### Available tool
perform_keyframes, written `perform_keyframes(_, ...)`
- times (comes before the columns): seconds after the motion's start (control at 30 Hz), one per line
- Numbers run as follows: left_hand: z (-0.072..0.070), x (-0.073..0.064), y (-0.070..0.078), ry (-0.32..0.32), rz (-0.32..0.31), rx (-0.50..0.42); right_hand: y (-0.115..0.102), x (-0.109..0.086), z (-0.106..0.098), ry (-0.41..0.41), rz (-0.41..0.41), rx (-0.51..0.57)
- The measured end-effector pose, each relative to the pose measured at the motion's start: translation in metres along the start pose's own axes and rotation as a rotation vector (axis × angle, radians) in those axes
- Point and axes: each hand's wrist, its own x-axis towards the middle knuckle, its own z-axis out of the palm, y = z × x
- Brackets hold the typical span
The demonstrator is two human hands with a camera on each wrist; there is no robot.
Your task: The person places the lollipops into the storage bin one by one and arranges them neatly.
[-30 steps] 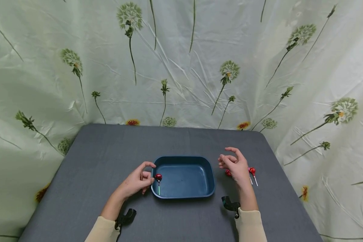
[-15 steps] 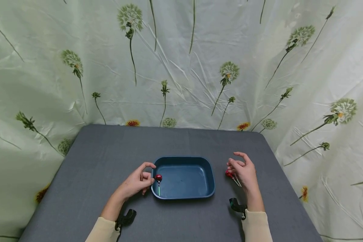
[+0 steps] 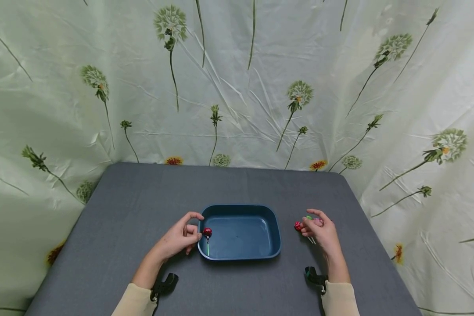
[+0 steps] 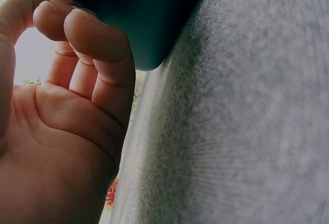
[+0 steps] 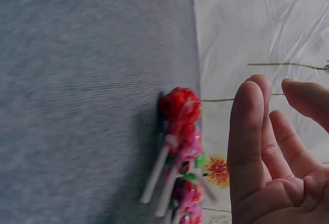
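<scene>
Now the right hand (image 3: 324, 232), loosely curved and holding nothing, has been brought farther right of the tray (image 3: 237, 237), putting the lollipops (image 5: 191, 146) there within reach, while the tray's left rim, beside the red lollipop (image 3: 207, 232) lying inside, is gripped by the left hand (image 3: 179, 236).

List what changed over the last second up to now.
The right hand moved rightward and toward the person, close to the loose lollipops right of the tray; nothing was visibly gripped or let go. The left hand, at the tray's left rim, and the red lollipop inside stayed put.
</scene>
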Motion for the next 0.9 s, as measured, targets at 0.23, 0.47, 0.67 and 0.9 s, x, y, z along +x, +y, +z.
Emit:
perform_keyframes(0.23,0.000,0.001,0.001,0.006,-0.002,0.003,0.010,-0.002,0.002,-0.052,0.050,0.000)
perform_keyframes(0.47,0.002,0.000,0.003,0.010,-0.009,-0.001,0.016,0.001,0.004,-0.068,0.057,-0.064)
perform_keyframes(0.67,0.001,0.000,0.002,0.013,-0.011,0.002,0.018,0.002,0.004,-0.056,0.055,-0.158)
perform_keyframes(0.9,0.001,-0.001,0.001,0.006,-0.012,-0.010,0.021,0.005,0.006,-0.043,0.067,-0.246)
